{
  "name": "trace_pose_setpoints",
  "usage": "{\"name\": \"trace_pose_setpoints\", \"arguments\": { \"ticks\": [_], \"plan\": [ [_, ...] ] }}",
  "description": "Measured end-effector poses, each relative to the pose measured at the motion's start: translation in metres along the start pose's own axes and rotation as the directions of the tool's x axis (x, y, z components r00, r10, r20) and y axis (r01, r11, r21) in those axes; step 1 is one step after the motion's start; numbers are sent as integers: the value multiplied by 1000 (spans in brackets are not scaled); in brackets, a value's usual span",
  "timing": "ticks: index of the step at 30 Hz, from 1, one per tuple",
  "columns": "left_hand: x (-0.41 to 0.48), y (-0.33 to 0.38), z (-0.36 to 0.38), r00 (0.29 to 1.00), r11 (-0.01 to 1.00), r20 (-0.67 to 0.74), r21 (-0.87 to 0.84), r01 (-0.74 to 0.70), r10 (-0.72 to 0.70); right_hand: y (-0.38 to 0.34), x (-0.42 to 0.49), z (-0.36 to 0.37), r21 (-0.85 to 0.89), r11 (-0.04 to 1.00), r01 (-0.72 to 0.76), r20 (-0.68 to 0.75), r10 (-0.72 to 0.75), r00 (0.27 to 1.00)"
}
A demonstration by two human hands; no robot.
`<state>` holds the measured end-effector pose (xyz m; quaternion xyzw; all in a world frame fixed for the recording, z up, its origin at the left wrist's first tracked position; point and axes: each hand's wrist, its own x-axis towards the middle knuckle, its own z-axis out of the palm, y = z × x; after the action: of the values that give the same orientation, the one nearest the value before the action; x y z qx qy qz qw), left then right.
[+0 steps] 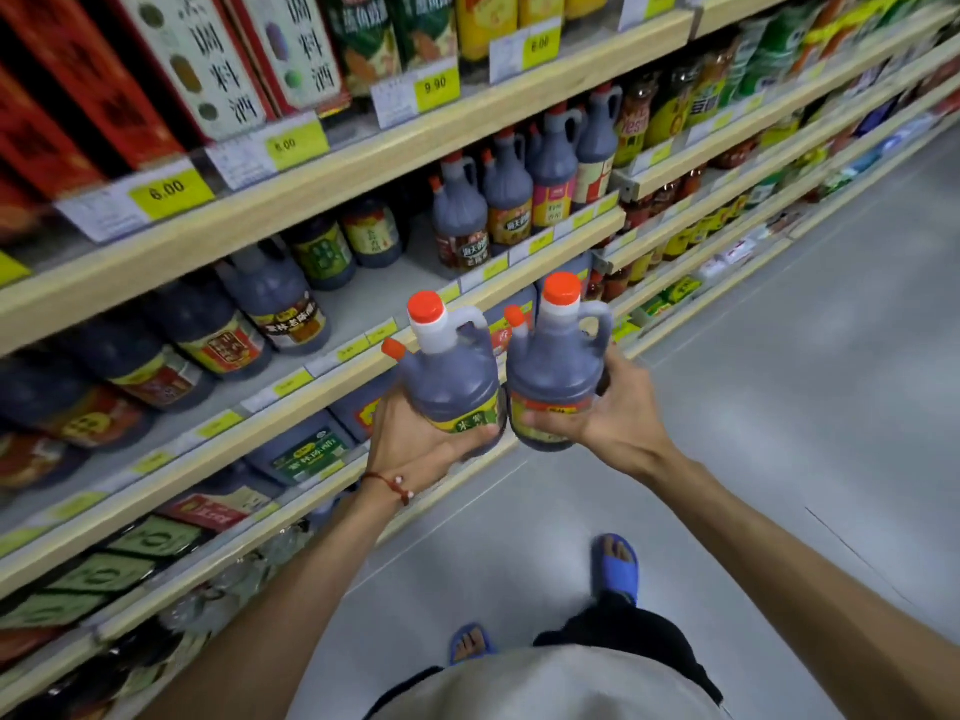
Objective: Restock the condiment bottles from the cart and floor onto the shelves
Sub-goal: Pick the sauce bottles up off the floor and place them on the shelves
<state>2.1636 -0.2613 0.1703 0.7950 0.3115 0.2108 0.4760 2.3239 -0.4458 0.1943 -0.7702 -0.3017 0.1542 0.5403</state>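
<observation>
I hold two dark condiment bottles with orange caps side by side in front of the shelves. My left hand (pixel 415 444) grips the base of the green-labelled bottle (pixel 449 371). My right hand (pixel 608 413) grips the base of the red-labelled bottle (pixel 558 366). Both bottles stand upright and almost touch each other. They hover just out from the edge of the middle shelf (pixel 332 376), which carries similar dark bottles (pixel 275 304) with a bare gap behind my bottles. No cart is in view.
Shelving runs along the left, from boxed goods (pixel 218 59) on top to jugs (pixel 301 449) lower down. More handled bottles (pixel 509 189) stand on the shelf above right. Grey floor (pixel 779 381) stretches to the right. My feet in blue sandals (pixel 618 563) stand below.
</observation>
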Motion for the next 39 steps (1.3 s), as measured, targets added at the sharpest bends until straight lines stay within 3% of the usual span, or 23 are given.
{"name": "trace_pose_setpoints", "arguments": {
  "ticks": [5,8,11,18,26,35,39],
  "plan": [
    [20,7,19,995,998,-78,31,58,-56,14,52,-13,-23,998,57,146,-53,988],
    [29,25,40,977,997,-196,-14,76,-78,20,86,-27,-34,995,91,243,-80,967],
    [34,36,60,944,990,-303,-87,107,-129,27,115,-41,-54,988,142,346,-115,931],
    [36,58,91,844,964,-474,-41,262,-250,35,159,-52,16,990,140,491,-130,862],
    [41,34,76,819,951,-485,-130,280,-307,31,173,-31,56,991,121,487,-133,863],
    [79,4,10,897,973,-396,39,229,-195,10,173,15,53,993,102,355,-114,928],
    [103,-7,-8,892,975,-430,99,197,-137,6,171,29,45,991,125,284,-133,950]
  ]
}}
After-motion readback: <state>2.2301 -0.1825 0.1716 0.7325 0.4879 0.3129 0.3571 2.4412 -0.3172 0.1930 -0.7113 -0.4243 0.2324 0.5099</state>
